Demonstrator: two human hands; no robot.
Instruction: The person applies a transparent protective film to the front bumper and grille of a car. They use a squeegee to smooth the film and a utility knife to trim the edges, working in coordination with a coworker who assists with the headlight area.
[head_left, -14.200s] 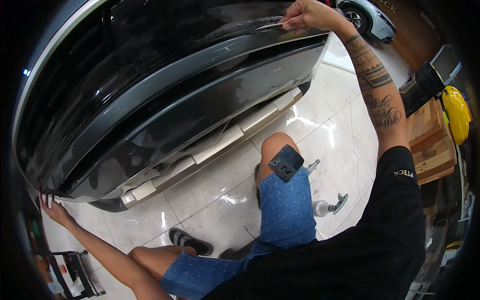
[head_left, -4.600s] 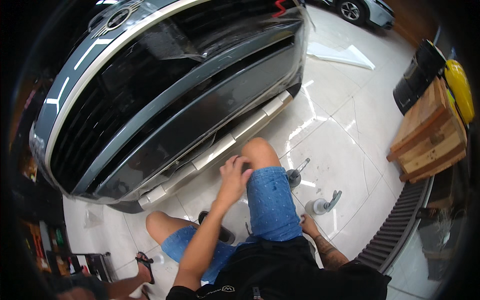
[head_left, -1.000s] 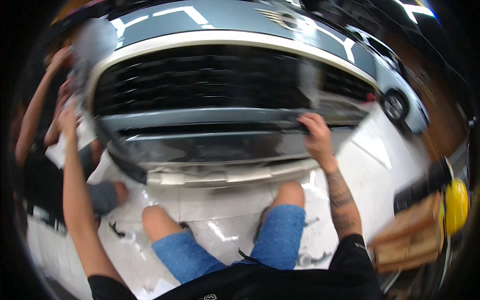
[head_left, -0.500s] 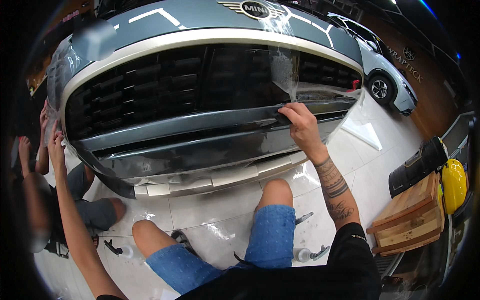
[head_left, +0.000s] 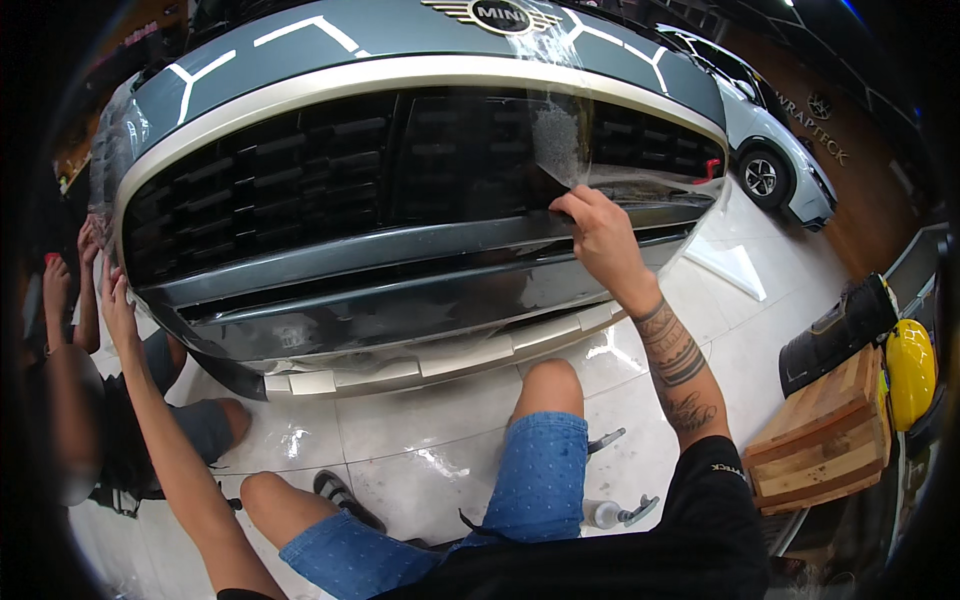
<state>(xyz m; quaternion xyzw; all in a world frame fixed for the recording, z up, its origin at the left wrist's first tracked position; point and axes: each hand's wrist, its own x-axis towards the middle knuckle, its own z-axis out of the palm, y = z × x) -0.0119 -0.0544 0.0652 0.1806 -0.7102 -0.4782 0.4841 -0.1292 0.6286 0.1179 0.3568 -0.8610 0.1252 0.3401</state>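
A grey car front with a wide black grille stands before me, and thin clear film hangs loose around its left side. At the bumper's left edge my left hand has its fingers closed on the film's edge. My right hand pinches the film in front of the grille's lower right part, fingertips together just above the grey bumper bar. From the badge down toward that hand runs a wet, see-through strip of film. Exactly how much film lies between the fingers is hidden.
Another person's hands are close to my left hand. A spray bottle stands on the tiled floor by my right leg. At right are a wooden step box, a black container and a yellow helmet-like object. A white car is parked behind.
My right hand has risen slightly, away from the bumper bar. The view has shifted a little, and my left knee has moved left, hiding a spray bottle. My left hand stays at the bumper edge.
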